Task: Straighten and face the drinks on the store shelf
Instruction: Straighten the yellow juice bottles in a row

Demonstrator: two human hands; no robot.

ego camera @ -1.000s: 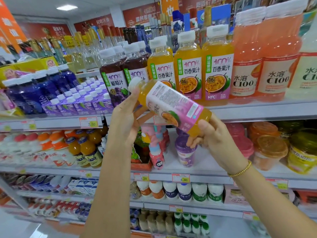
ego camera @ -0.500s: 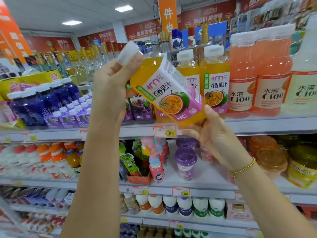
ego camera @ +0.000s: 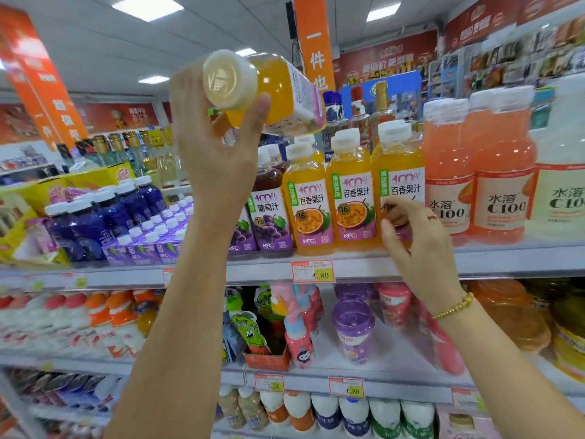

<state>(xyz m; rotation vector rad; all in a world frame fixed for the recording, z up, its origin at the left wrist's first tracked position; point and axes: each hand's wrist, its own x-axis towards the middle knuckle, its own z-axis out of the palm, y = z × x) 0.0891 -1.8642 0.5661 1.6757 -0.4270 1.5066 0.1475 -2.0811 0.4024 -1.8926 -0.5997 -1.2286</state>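
My left hand (ego camera: 218, 147) grips a yellow passion-fruit juice bottle (ego camera: 278, 93) by its neck. It is raised above the shelf and lies nearly flat, its white cap towards me. My right hand (ego camera: 411, 236) rests its fingers on the lower front of the rightmost yellow juice bottle (ego camera: 399, 172), which stands upright at the shelf edge. Two more yellow bottles (ego camera: 349, 198) stand left of it with labels facing out. Dark grape juice bottles (ego camera: 269, 213) come after them on the left.
Pink C100 bottles (ego camera: 474, 172) stand right of the yellow row. Blue bottles and small purple cartons (ego camera: 104, 223) fill the shelf's left. A price tag (ego camera: 313, 271) hangs on the shelf rail (ego camera: 506, 259). Lower shelves hold cups, pouches and small bottles.
My left hand has lifted the juice bottle higher and tipped its cap towards me. My right hand has let go of its base and dropped onto the rightmost yellow bottle on the shelf.
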